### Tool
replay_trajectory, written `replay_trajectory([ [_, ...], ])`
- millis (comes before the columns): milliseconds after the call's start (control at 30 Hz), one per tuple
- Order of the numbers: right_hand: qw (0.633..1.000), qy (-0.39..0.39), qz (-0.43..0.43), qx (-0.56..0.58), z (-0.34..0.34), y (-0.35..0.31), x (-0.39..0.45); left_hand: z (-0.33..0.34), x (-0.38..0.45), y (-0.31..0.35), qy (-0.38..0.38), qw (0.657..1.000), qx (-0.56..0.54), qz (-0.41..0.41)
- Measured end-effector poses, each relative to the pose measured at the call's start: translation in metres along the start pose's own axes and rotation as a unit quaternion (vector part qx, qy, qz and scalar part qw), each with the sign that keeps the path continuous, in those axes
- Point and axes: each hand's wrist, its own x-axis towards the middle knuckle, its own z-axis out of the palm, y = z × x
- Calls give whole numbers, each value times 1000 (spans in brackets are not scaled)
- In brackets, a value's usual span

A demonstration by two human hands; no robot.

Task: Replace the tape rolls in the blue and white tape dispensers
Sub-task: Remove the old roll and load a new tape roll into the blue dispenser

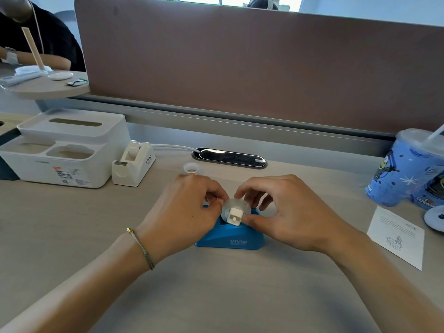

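On the pale grey bench, a blue plastic tape dispenser marked VIVID sits in the middle, close to the person. Directly above its open top, both hands meet around a clear roll of tape that has a white plastic hub pushed through its core. The left hand, with a thin cord bracelet at its wrist, has its grip pinched closed on the left edge of the roll; the right hand has its grip closed on the right side, thumb below by the hub and fingertips above. The roll is just over the dispenser's cradle; whether it is seated cannot be told. Just beyond the left hand, a second clear tape roll lies flat on the bench. Further left stands the white plastic tape dispenser, beside a white desk organiser with a tissue slot. At the right edge stand a blue printed drinks cup with lid and straw and a white sheet of paper.
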Motion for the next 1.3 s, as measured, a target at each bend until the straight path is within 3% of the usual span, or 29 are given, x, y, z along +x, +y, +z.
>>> replay_trajectory([
  [400,1000,17,14,-17,2,-4,2,-12,0,-1,-71,997,16,26],
  [600,1000,0,23,11,-2,-1,2,4,-1,3,-21,995,64,70],
  [833,998,26,-18,-51,-1,-4,1,11,0,1,19,996,43,72],
  [1300,996,29,-34,-75,-2,-4,-2,17,3,2,25,990,88,108],
])
